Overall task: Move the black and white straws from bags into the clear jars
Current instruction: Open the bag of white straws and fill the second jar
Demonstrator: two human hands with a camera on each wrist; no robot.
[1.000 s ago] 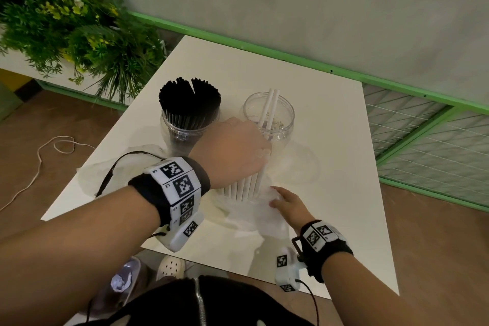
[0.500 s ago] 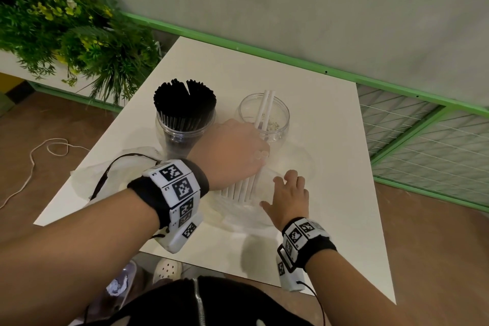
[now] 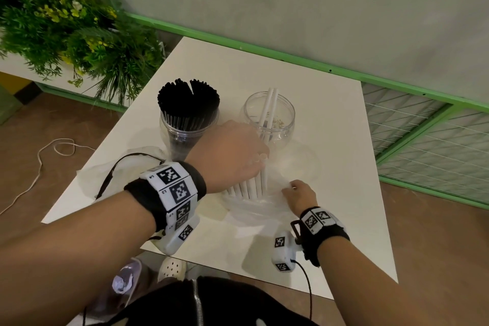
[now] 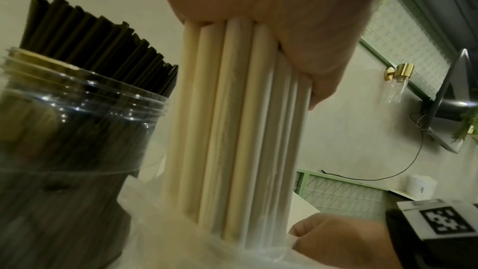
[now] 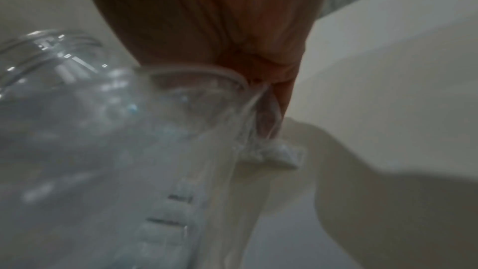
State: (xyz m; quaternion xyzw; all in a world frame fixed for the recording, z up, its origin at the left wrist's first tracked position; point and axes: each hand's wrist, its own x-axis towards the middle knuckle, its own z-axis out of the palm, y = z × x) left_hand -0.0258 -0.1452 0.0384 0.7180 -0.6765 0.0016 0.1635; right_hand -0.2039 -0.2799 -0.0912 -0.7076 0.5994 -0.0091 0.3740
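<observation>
My left hand (image 3: pixel 238 156) grips a bundle of white straws (image 3: pixel 248 185) upright near their tops; their lower ends stand in a crumpled clear bag (image 3: pixel 254 206) on the white table (image 3: pixel 330 119). In the left wrist view the white straws (image 4: pixel 232 130) run down from my palm into the bag. My right hand (image 3: pixel 299 193) pinches the clear bag's edge (image 5: pixel 261 118) beside the bundle. Behind stand two clear jars: the left jar (image 3: pixel 185 135) is packed with black straws (image 3: pixel 189 103), the right jar (image 3: pixel 270 119) holds two white straws (image 3: pixel 268 106).
An empty clear bag (image 3: pixel 105 174) and a black cord (image 3: pixel 116 169) lie at the table's left edge. A green plant (image 3: pixel 79 32) stands off the far left corner. A green-framed wire mesh panel (image 3: pixel 436 135) runs along the right side.
My right hand slid off the flattened bag and now pinches its edge close to the bundle. My left hand keeps hold of the white straws in about the same place.
</observation>
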